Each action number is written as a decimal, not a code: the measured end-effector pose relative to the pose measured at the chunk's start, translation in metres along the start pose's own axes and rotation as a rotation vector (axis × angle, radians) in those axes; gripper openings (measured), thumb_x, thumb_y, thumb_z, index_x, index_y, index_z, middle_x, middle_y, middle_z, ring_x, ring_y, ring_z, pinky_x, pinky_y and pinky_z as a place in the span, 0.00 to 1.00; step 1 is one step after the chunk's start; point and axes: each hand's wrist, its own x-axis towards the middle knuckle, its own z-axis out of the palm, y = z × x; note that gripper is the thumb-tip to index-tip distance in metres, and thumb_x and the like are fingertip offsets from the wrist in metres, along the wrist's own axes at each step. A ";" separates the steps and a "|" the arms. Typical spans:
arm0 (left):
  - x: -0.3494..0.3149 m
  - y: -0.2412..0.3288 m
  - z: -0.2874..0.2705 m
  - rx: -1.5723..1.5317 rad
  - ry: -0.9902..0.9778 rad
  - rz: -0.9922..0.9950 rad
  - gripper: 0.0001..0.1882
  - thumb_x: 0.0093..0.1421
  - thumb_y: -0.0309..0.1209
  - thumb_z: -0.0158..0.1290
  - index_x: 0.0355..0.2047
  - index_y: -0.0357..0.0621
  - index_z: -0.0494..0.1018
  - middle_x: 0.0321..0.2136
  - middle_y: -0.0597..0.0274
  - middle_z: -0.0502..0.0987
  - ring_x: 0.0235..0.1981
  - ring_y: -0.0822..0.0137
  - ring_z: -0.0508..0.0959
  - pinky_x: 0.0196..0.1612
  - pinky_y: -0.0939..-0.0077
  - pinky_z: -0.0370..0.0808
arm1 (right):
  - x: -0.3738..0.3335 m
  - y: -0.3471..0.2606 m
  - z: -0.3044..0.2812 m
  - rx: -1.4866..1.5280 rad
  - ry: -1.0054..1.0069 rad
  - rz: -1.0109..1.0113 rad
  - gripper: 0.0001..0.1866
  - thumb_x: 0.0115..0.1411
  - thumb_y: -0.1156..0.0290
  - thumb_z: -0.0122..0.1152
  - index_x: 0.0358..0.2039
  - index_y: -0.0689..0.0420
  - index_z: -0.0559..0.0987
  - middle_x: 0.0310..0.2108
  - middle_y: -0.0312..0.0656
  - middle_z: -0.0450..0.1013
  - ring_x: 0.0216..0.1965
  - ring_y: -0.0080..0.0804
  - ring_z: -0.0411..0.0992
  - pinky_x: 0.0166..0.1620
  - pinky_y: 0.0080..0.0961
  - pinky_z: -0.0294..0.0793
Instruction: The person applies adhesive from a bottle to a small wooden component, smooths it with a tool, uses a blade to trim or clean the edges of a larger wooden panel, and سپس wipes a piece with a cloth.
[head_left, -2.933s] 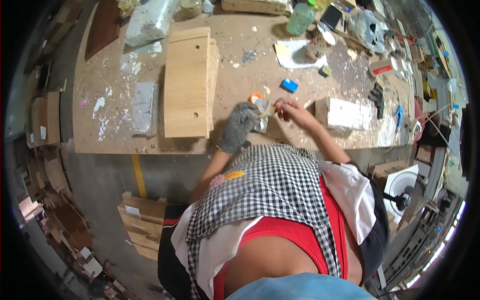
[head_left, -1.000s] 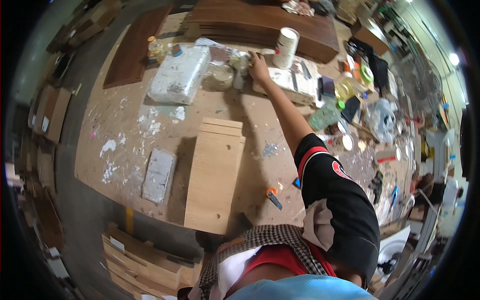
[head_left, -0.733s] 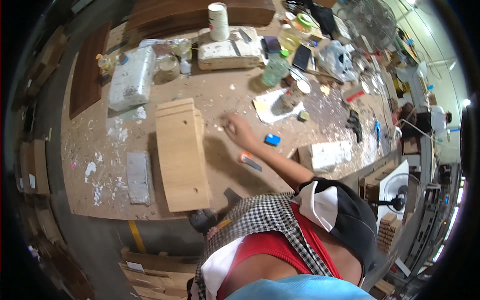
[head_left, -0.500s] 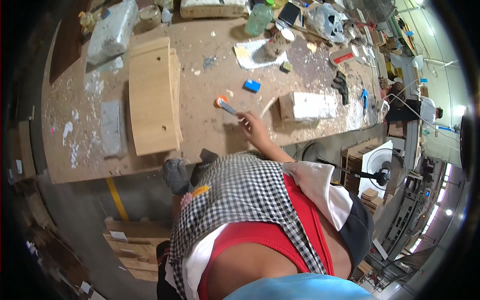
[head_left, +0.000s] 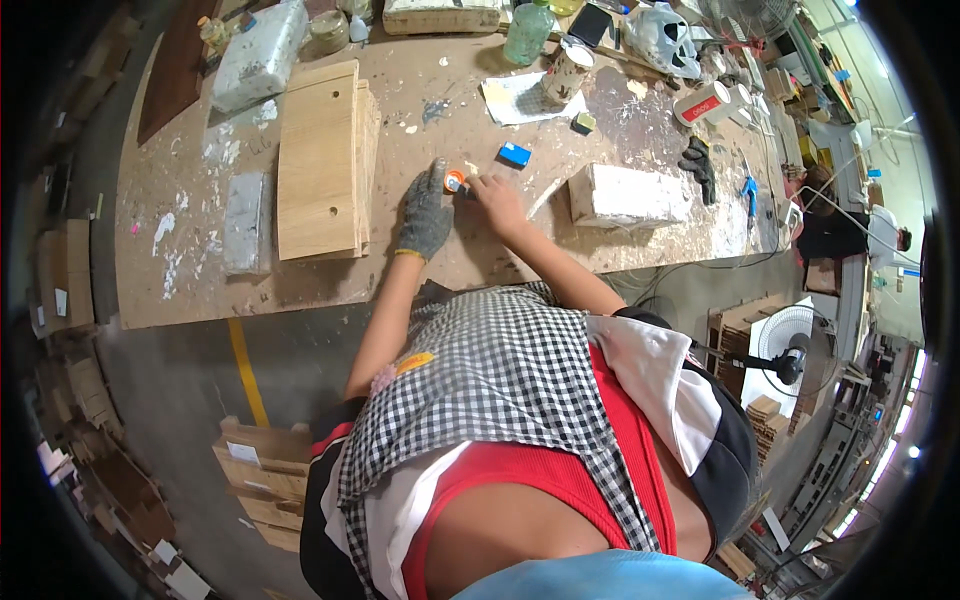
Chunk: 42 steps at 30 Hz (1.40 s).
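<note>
Just left of the frame's centre, a small round orange piece lies on the table. The gloved left hand is close beside it — whether it grips cannot be told; the bare right hand pinches a flat dark tool there. A blue block sits just above. Stacked boards bound the left, a white block the right — paint-flecked surface stretches upward between, the table's near edge below.

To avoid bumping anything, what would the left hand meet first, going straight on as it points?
The left hand would probably meet the white block at the top centre; depth is unclear.
</note>
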 end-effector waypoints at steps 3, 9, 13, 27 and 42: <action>0.022 -0.002 0.001 -0.025 -0.345 -0.114 0.36 0.54 0.24 0.61 0.64 0.41 0.63 0.54 0.45 0.73 0.56 0.47 0.72 0.59 0.59 0.69 | 0.003 0.009 0.005 -0.062 -0.011 -0.055 0.18 0.58 0.72 0.55 0.49 0.50 0.76 0.40 0.42 0.73 0.45 0.43 0.73 0.47 0.36 0.75; 0.022 -0.009 0.007 -0.207 -0.261 -0.174 0.35 0.52 0.27 0.64 0.61 0.40 0.68 0.46 0.50 0.79 0.45 0.50 0.78 0.52 0.59 0.74 | 0.015 0.016 -0.004 -0.099 -0.130 -0.079 0.15 0.58 0.71 0.56 0.46 0.48 0.80 0.40 0.41 0.73 0.44 0.42 0.73 0.46 0.36 0.76; 0.013 -0.005 0.006 -0.375 -0.179 -0.285 0.37 0.54 0.28 0.64 0.64 0.40 0.64 0.47 0.52 0.79 0.46 0.58 0.80 0.49 0.67 0.76 | 0.016 0.019 -0.016 -0.046 -0.096 -0.156 0.17 0.60 0.68 0.57 0.50 0.48 0.79 0.41 0.41 0.72 0.44 0.42 0.72 0.46 0.36 0.75; 0.014 0.013 0.001 -0.735 0.070 -0.501 0.32 0.56 0.30 0.66 0.59 0.35 0.69 0.49 0.56 0.80 0.49 0.70 0.79 0.53 0.74 0.75 | 0.003 0.044 -0.118 -0.194 0.011 -0.554 0.18 0.58 0.72 0.54 0.50 0.56 0.78 0.38 0.36 0.73 0.44 0.36 0.69 0.48 0.30 0.70; 0.010 0.084 0.014 -0.621 0.060 -0.396 0.32 0.52 0.28 0.68 0.57 0.35 0.71 0.50 0.54 0.78 0.49 0.64 0.78 0.54 0.70 0.75 | 0.136 0.201 -0.183 0.016 0.264 0.469 0.51 0.40 0.27 0.69 0.52 0.60 0.76 0.32 0.53 0.81 0.37 0.52 0.80 0.38 0.40 0.79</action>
